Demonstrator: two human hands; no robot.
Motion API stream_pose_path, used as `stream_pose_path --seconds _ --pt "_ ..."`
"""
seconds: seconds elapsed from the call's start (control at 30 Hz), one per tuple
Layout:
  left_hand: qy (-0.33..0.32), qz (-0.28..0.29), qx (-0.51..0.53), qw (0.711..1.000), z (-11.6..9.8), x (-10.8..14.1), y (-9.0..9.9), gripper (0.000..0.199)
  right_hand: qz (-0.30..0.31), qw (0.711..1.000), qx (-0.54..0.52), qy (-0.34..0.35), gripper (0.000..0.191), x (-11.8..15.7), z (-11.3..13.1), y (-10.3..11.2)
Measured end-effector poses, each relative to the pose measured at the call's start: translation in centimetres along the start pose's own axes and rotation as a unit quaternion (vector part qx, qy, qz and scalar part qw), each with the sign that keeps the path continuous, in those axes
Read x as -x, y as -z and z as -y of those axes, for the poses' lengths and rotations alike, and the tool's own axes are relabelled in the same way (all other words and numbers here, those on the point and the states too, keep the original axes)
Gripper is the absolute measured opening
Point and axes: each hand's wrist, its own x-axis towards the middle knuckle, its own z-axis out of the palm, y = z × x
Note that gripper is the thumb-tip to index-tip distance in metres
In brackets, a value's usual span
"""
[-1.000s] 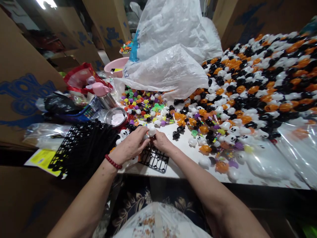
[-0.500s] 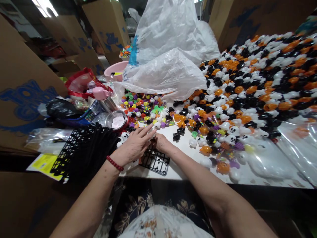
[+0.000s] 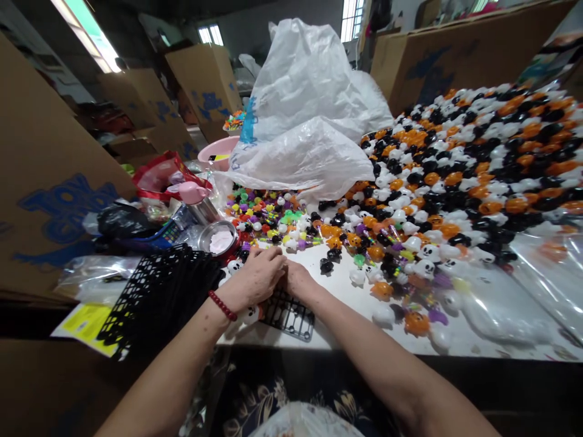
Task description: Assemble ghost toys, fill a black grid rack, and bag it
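Observation:
My left hand [image 3: 259, 276], with a red bead bracelet at its wrist, has its fingers curled together over the far end of a black plastic grid [image 3: 291, 315]. Against its fingertips is my right hand [image 3: 297, 280], also closed; whatever the two hold between them is hidden. The grid lies on the white tabletop [image 3: 334, 309] near the front edge. Beside my left hand are small white skull-faced pieces [image 3: 234, 266]. A steel bowl of white powder [image 3: 219, 239] stands just beyond.
Stacked black grids [image 3: 159, 297] lie at the left. Small coloured pieces [image 3: 291, 216] are scattered behind my hands. A large heap of orange, black and white figures [image 3: 455, 176] fills the right, below a white plastic bag [image 3: 314, 91] and cardboard boxes [image 3: 204, 79].
My left hand's fingers, stretched out before, are now curled in closer to my right hand. The camera view has tilted upward, so the table sits lower in it.

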Motion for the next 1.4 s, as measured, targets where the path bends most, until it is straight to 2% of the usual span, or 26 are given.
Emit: stream_pose_path --seconds 0.13,0.27,0.4,0.47,0.53,0.6,0.67,0.7,0.77,0.87,0.97,1.07,1.13,1.27,1.33,1.4 --pt "-0.006 0.0 0.008 1.0 -0.1 0.0 0.1 0.016 0.009 0.999 0.021 -0.023 0.023 0.2 0.3 -0.4" --pt "-0.021 -0.021 0.021 0.999 0.3 -0.5 -0.5 0.014 0.019 0.998 0.042 -0.041 0.023 0.4 0.5 -0.4" --pt "-0.032 -0.027 0.052 0.998 1.1 -1.4 -0.6 0.023 0.016 0.996 0.072 -0.042 0.021 0.7 1.3 0.5" --pt "-0.02 -0.068 0.06 0.996 1.1 -1.1 0.2 0.03 0.013 0.995 0.088 -0.039 0.02 1.2 1.7 1.2" --pt "0.003 -0.141 0.061 0.988 0.3 0.2 1.6 0.032 0.005 0.994 0.106 -0.029 0.021 1.8 1.8 2.2" --pt "0.022 -0.213 0.069 0.974 -1.6 2.6 3.0 0.033 -0.01 0.991 0.128 -0.021 0.026 2.1 1.5 3.6" --pt "0.025 -0.244 0.097 0.965 -4.4 5.8 3.7 0.033 -0.024 0.986 0.163 -0.031 0.03 1.9 0.7 5.3" --pt "0.017 -0.234 0.119 0.965 -5.9 7.3 3.6 0.032 -0.029 0.982 0.184 -0.043 0.032 1.5 0.1 6.1" --pt "-0.013 -0.173 0.159 0.972 -8.8 10.0 2.0 0.03 -0.032 0.972 0.223 -0.073 0.034 0.5 -1.1 7.6" --pt "0.0 -0.097 0.149 0.984 -11.3 12.0 -3.3 0.036 -0.024 0.962 0.255 -0.096 0.03 -1.1 -2.7 8.7" --pt "0.054 -0.113 0.073 0.989 -11.0 12.1 -9.2 0.047 -0.012 0.959 0.265 -0.097 0.027 -1.9 -3.4 8.7" --pt "0.081 -0.126 0.054 0.987 -9.8 11.6 -12.8 0.05 -0.014 0.96 0.262 -0.097 0.027 -1.8 -2.9 8.7" --pt "0.084 -0.13 0.066 0.986 -9.3 11.2 -13.6 0.049 -0.03 0.962 0.254 -0.099 0.029 -1.2 -2.2 9.2" --pt "0.088 -0.141 0.103 0.981 -8.9 10.1 -13.5 0.049 -0.074 0.969 0.208 -0.115 0.03 1.4 -1.1 9.5" --pt "0.089 -0.151 0.116 0.978 -8.8 9.5 -13.6 0.049 -0.09 0.984 0.084 -0.129 0.026 3.5 -0.8 8.3" --pt "0.087 -0.163 0.121 0.975 -8.9 9.3 -14.0 0.05 -0.09 0.981 -0.101 -0.142 0.026 5.8 -0.7 6.2"
